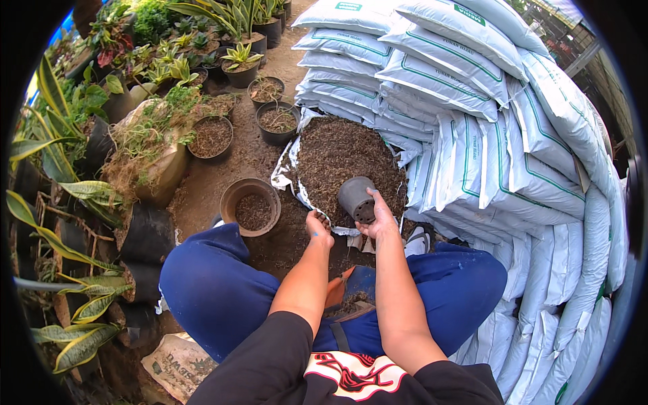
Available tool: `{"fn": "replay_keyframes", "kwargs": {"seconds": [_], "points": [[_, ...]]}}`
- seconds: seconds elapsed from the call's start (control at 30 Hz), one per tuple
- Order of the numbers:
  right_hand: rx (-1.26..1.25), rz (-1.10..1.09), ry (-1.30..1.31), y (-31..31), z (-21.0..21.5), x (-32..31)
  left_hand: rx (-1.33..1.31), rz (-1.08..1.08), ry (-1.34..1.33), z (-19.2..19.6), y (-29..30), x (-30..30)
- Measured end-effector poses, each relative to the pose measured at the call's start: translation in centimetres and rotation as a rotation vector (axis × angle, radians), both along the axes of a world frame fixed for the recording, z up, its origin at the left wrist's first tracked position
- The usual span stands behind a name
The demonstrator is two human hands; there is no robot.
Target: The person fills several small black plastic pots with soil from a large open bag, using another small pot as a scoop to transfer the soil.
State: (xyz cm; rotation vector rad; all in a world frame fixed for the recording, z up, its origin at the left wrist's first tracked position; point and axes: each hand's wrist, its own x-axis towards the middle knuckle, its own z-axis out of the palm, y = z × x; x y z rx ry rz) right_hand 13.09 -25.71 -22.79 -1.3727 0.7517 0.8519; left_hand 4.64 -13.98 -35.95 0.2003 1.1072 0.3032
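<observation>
My right hand grips a small grey plastic pot, tipped on its side with its holed base toward me. The pot's mouth is pushed into a heap of dark brown potting mix lying in an open white sack. My left hand rests at the near edge of that heap, fingers curled down into the loose mix. I sit low with knees spread in blue trousers, both forearms reaching forward between them.
A brown pot partly filled with mix stands by my left knee. Several black pots of soil and green plants fill the left and back. Stacked white sacks wall the right side. A printed bag lies at lower left.
</observation>
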Motion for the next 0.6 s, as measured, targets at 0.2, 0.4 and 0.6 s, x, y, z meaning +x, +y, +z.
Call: {"fn": "replay_keyframes", "kwargs": {"seconds": [0.2, 0.4, 0.6], "points": [[0.009, -0.015, -0.227, 1.4, 3.4, 1.7, 0.302, 0.061, 0.185, 0.7, -0.8, 1.9], [-0.157, 0.212, -0.497, 0.2, 9.9, 3.2, 0.890, -0.080, 0.565, 4.0, 0.5, 3.1], [-0.096, 0.336, -0.974, -2.1, 12.4, 2.5, 1.114, -0.238, 0.502, 9.1, -0.2, 5.8]]}}
